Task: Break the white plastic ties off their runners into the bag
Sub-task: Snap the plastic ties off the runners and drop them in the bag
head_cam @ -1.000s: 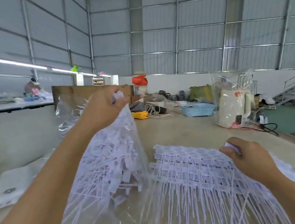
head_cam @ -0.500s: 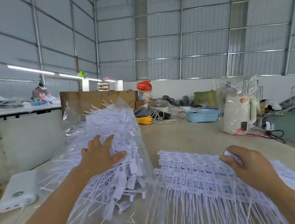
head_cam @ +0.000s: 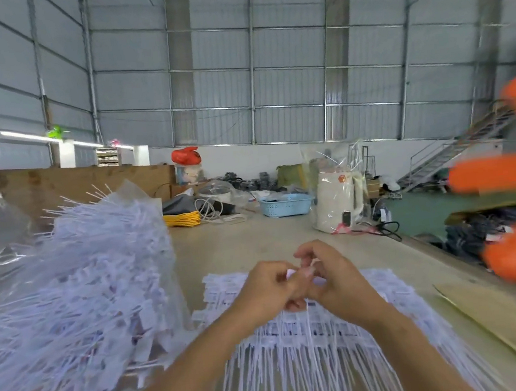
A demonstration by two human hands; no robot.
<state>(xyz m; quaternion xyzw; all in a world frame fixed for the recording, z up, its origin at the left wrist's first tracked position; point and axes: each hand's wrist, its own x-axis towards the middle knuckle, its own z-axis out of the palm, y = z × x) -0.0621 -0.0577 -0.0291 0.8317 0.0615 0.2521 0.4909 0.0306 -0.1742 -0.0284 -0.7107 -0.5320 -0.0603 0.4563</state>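
Observation:
A clear plastic bag point(head_cam: 6, 230) stuffed with loose white ties point(head_cam: 92, 278) stands at the left on the table. In front of me lies a flat stack of white ties on their runners point(head_cam: 315, 343), heads away from me, tails toward me. My left hand point(head_cam: 267, 287) and my right hand point(head_cam: 333, 276) meet over the far edge of that stack. Both have curled fingers and pinch the same white tie piece point(head_cam: 294, 274) between them. What lies under the palms is hidden.
The beige table point(head_cam: 255, 243) carries a white kettle in a plastic bag point(head_cam: 337, 199), a blue basket point(head_cam: 285, 205), a yellow bundle point(head_cam: 182, 219) and cables at the back. A brown cardboard sheet point(head_cam: 506, 324) lies at the right. Blurred orange shapes point(head_cam: 514, 198) cross the right edge.
My left hand has left the bag and come right to join my right hand on the stack. The camera has tilted and shifted. Orange shapes have entered at the right.

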